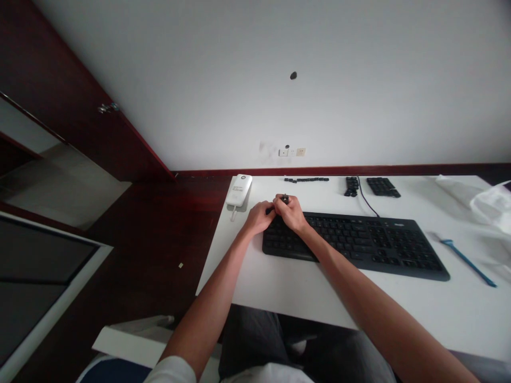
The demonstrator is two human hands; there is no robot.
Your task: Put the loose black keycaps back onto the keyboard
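Forearms converge toward 12 o'clock above the black keyboard. Right hand fingers press together, pinching a small black piece at its left end; left hand lies just beside, finger state indeterminate. Black keycaps lie in a row at 12 o'clock on the surface.

The small black piece at the fingers is mostly hidden, its kind unclear.

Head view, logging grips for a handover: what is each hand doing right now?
Left hand: closed on a small black piece.
Right hand: closed on it too, it seems.
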